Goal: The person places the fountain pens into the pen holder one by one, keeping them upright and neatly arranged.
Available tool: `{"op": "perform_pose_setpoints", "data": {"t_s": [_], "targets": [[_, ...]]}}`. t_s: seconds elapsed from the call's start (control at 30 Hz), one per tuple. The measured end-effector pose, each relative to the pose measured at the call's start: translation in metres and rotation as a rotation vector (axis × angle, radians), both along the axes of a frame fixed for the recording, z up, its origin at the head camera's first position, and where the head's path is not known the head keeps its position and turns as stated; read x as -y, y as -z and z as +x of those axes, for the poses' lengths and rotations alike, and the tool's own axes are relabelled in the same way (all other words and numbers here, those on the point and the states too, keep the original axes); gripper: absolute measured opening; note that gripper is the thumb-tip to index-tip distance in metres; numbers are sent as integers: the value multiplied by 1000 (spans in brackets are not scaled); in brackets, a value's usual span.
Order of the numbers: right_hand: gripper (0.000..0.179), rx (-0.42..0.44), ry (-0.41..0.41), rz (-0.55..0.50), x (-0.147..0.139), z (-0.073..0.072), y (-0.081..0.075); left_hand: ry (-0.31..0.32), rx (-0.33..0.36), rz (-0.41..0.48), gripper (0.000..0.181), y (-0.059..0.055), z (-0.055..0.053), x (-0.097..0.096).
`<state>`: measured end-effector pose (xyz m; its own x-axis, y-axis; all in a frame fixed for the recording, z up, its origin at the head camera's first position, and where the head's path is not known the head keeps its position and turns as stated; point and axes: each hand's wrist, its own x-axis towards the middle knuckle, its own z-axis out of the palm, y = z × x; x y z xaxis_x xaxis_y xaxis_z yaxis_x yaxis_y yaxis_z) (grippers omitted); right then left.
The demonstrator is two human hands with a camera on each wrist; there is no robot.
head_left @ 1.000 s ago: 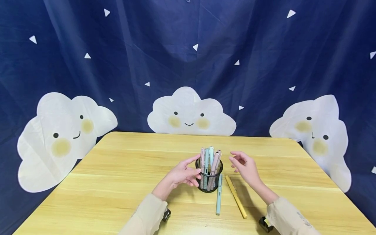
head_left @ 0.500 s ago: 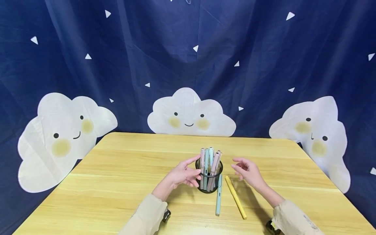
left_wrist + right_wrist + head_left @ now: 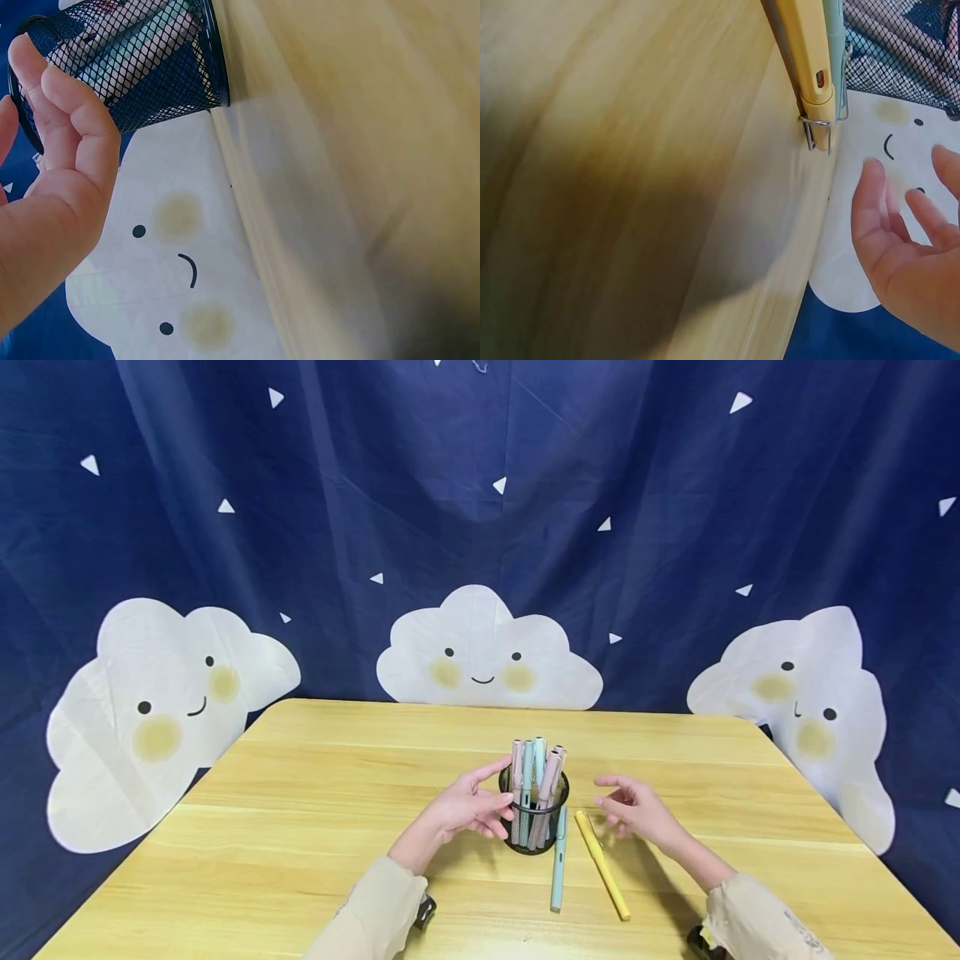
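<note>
A black mesh pen holder [image 3: 553, 808] stands upright on the table with several pale pink and light blue pens [image 3: 551, 772] inside. My left hand [image 3: 463, 807] holds it from the left, index finger at the far rim and thumb at the near rim. In the left wrist view, curled fingers [image 3: 86, 120] lie against the mesh. To the right, my right hand [image 3: 643, 812] hovers empty with loosely bent fingers, close beyond the clip end of a yellow pen [image 3: 603, 867]. A light blue pen [image 3: 558, 872] lies between the yellow one and the holder.
The wooden table [image 3: 315, 827] reaches back to a dark blue curtain [image 3: 420, 468] with white clouds and small triangles. Dark straps with small devices show at both sleeves [image 3: 757, 914].
My right hand has moved down and slightly right, away from the pen holder and nearer the yellow pen. The left hand and the pens stay as they were.
</note>
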<state>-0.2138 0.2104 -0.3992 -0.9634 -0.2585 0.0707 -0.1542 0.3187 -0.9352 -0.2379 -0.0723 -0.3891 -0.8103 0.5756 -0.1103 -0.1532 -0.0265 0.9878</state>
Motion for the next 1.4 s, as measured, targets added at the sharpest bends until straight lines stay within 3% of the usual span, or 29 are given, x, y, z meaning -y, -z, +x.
{"op": "perform_pose_setpoints", "data": {"t_s": [0.17, 0.43, 0.83, 1.4], "targets": [[52, 86, -78, 14, -3, 0, 3, 7, -2, 2, 67, 0, 0, 0], [56, 110, -164, 70, -6, -2, 6, 30, -10, 2, 67, 1, -2, 0], [69, 251, -268, 96, -4, -3, 7, 26, -15, 0, 68, 0, -1, 1], [79, 370, -225, 145, 2, -1, 5, 23, -9, -3, 67, -1, -1, 1]]}}
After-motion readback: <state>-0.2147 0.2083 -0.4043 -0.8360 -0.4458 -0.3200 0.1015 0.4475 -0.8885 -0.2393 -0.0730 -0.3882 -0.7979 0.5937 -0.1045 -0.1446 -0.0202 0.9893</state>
